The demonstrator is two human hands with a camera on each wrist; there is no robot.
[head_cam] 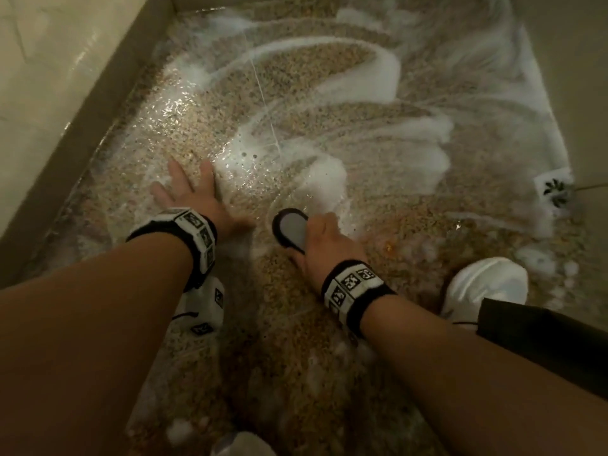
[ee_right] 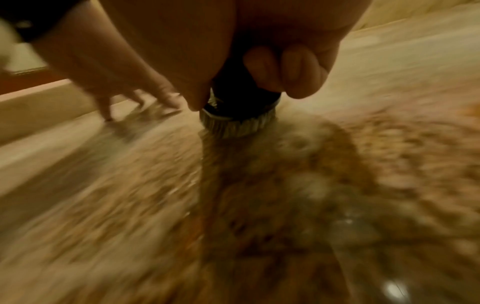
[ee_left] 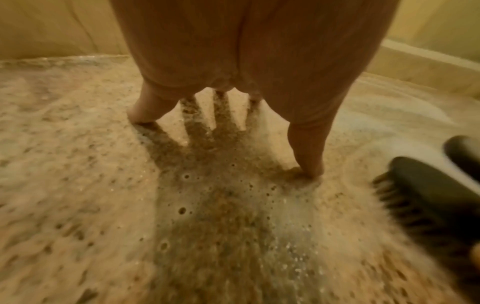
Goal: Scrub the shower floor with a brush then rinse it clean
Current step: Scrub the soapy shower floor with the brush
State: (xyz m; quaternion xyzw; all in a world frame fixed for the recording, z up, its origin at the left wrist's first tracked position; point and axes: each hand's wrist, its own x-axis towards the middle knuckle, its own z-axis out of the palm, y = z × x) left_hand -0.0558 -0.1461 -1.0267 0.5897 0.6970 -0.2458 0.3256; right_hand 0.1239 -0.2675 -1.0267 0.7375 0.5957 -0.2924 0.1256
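Observation:
The shower floor [head_cam: 312, 133] is speckled tan pebble, wet and streaked with white foam [head_cam: 368, 77]. My right hand [head_cam: 324, 240] grips a dark scrub brush [head_cam: 291, 230] with a grey top, bristles down on the floor near the middle. In the right wrist view my fingers [ee_right: 283, 70] curl round the brush [ee_right: 239, 105], and the picture is blurred. My left hand [head_cam: 194, 192] lies spread on the wet floor left of the brush, fingertips [ee_left: 141, 115] pressing down. The brush [ee_left: 426, 185] shows at the right of the left wrist view.
A cream wall and curb [head_cam: 65, 103] run along the left side. A white shoe [head_cam: 487, 284] stands on the floor at the right, another [head_cam: 204, 307] under my left forearm. A white leaf-patterned object [head_cam: 554, 189] sits at the right edge. A plastic bottle [head_cam: 243, 445] shows at the bottom.

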